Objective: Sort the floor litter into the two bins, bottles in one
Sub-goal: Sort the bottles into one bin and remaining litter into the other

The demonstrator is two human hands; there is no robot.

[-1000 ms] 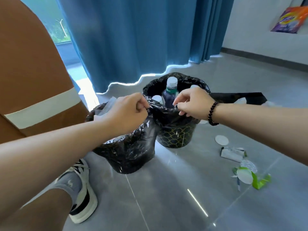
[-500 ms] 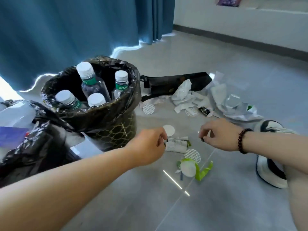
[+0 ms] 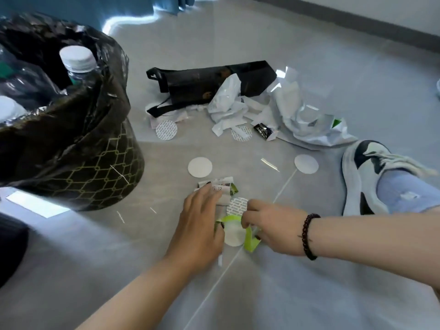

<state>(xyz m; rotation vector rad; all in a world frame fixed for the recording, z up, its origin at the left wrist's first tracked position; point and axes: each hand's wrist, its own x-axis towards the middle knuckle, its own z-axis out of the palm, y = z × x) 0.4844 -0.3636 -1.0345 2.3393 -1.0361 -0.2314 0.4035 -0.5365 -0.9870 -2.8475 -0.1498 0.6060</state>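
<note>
Both hands down on scraps right of bottle bin (image 3: 95,163): left hand (image 3: 200,225) flat over folded wrapper (image 3: 220,186), right hand (image 3: 269,227) pinching green strip (image 3: 250,241).

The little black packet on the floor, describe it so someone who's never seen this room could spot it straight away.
Find the long black bag lying on the floor beyond the bin. Right of it sits a heap of crumpled white wrappers. The black packet lies at the heap's near edge, just right of a patterned white disc: small, dark and shiny among white litter.
</note>
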